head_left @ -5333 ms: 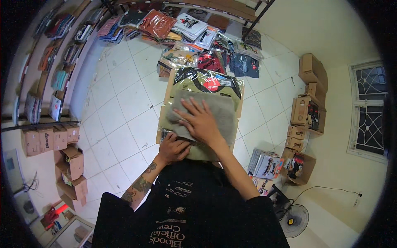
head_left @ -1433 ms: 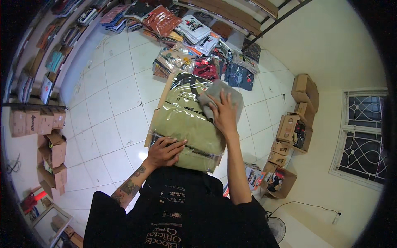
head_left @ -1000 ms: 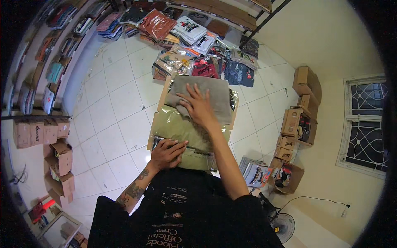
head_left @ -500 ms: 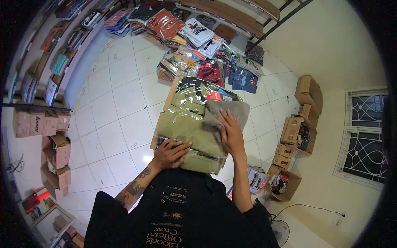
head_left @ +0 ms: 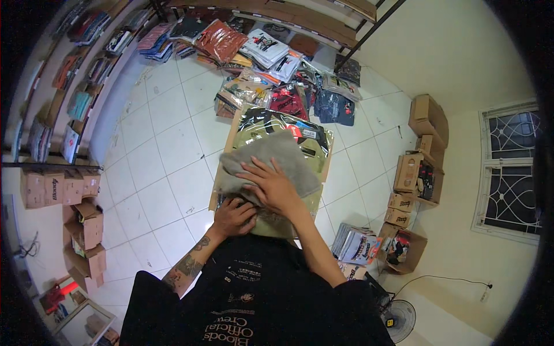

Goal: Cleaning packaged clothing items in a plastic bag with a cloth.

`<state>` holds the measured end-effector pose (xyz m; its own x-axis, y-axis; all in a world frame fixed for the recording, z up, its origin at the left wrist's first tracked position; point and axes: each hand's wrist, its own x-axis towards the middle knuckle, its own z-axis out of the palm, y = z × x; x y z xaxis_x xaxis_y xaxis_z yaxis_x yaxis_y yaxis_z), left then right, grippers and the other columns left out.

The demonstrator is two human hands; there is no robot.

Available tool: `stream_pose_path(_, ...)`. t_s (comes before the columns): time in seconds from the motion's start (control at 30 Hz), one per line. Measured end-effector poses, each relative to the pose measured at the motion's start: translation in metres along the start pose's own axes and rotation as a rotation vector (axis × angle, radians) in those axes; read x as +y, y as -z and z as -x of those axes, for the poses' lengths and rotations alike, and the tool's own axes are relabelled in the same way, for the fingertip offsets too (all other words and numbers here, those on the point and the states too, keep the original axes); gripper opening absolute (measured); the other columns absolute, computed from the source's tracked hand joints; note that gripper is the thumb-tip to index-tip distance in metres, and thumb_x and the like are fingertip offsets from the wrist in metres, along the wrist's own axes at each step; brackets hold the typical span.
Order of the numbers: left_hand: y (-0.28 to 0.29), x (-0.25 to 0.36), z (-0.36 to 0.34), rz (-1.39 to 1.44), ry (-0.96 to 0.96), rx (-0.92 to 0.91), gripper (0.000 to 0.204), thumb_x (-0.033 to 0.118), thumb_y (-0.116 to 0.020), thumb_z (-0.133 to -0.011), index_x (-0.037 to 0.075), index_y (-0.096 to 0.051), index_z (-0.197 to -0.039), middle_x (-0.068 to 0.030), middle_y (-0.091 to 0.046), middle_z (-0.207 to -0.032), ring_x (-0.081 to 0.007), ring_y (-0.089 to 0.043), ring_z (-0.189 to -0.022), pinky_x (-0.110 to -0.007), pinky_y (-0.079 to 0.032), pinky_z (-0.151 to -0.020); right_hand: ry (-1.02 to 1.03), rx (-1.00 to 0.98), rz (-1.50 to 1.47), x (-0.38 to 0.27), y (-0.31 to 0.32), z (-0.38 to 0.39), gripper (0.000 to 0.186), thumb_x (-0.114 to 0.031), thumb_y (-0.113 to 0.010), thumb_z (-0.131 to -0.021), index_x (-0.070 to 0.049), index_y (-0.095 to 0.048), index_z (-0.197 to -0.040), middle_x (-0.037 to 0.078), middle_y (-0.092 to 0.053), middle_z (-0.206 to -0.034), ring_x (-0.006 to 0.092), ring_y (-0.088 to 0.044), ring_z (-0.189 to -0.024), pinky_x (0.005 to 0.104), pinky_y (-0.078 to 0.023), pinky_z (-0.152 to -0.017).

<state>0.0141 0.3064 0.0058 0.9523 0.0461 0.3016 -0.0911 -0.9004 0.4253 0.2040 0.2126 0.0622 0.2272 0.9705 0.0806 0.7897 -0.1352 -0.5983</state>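
A grey cloth [head_left: 294, 158] lies across an olive-green garment in a clear plastic bag [head_left: 314, 144]. My right hand [head_left: 271, 187] presses flat on the cloth, its fingers spread toward the upper left. At the bag's near left edge, my left hand [head_left: 235, 218] has its fingers curled down on the plastic, close to the cloth's lower border. A red tag [head_left: 294, 131] shows near the far end of the bag. Cardboard [head_left: 232, 135] sticks out beneath the bag along its sides. The cloth and my hands hide much of the garment.
Bagged folded clothes [head_left: 288, 101] are heaped on the tiled floor beyond. Loaded shelves [head_left: 86, 75] line the left, above cardboard boxes [head_left: 83, 222]. More boxes [head_left: 412, 173] run along the right wall. A fan [head_left: 400, 320] and a clothing stack [head_left: 353, 242] are at near right.
My right hand has swept the grey cloth leftward across the bag, over its middle. My left hand stays near the same edge, its fingers more curled. The view has shifted slightly.
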Motion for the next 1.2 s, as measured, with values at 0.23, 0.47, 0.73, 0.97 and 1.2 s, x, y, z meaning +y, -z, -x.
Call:
stream_pose_path(0.23, 0.029, 0.015, -0.033, 0.008, 0.107, -0.107, 0.045, 0.024, -0.068, -0.088, 0.016, -0.064, -0.131, 0.0002, -0.056, -0.143, -0.0257, -0.050, -0.121, -0.042, -0.033, -0.109, -0.316, 0.129, -0.004, 0.025, 0.062, 0.097, 0.035, -0.016, -0.062, -0.096, -0.015, -0.064, -0.131, 0.007, -0.058, -0.145, 0.0288, -0.046, -0.141, 0.0522, -0.031, -0.118)
stream_pose_path(0.47, 0.043, -0.008, -0.074, -0.211, -0.011, 0.029, 0.032, 0.034, -0.067, -0.093, 0.020, -0.069, -0.121, 0.0026, -0.057, -0.142, -0.0233, -0.046, -0.130, -0.049, -0.025, -0.116, -0.885, 0.769, -0.383, 0.028, 0.083, 0.168, 0.054, -0.042, -0.038, -0.110, 0.006, -0.061, -0.122, 0.018, -0.068, -0.110, 0.0226, -0.063, -0.101, 0.0334, -0.048, -0.092)
stream_pose_path(0.73, 0.083, -0.009, -0.093, -0.057, 0.215, 0.307, 0.041, 0.007, -0.071, -0.087, 0.009, -0.063, -0.127, -0.0068, -0.060, -0.134, -0.0289, -0.050, -0.123, -0.042, -0.033, -0.107, -0.951, 0.965, -0.411, 0.008, 0.042, 0.147, 0.048, -0.034, -0.040, -0.110, 0.008, -0.062, -0.119, 0.016, -0.069, -0.107, 0.0203, -0.062, -0.100, 0.0332, -0.048, -0.091)
stream_pose_path(0.97, 0.069, -0.022, 0.001, 0.189, 0.338, 0.134, 0.033, 0.003, -0.067, -0.089, 0.002, -0.064, -0.121, -0.0138, -0.064, -0.125, -0.0329, -0.058, -0.115, -0.042, -0.040, -0.102, -0.324, 0.437, -0.115, -0.013, 0.006, 0.074, 0.038, -0.024, -0.060, -0.097, -0.014, -0.063, -0.134, 0.013, -0.060, -0.138, 0.0341, -0.055, -0.131, 0.0480, -0.044, -0.108)
stream_pose_path(1.2, 0.060, -0.015, 0.061, 0.156, 0.295, 0.031, 0.040, 0.013, -0.076, -0.083, 0.001, -0.066, -0.120, -0.0153, -0.060, -0.132, -0.0355, -0.053, -0.126, -0.046, -0.041, -0.108, 0.055, 0.064, 0.079, -0.040, -0.040, 0.019, 0.045, -0.042, -0.067, -0.091, -0.026, -0.066, -0.133, 0.010, -0.044, -0.155, 0.0326, -0.031, -0.149, 0.0656, -0.018, -0.119)
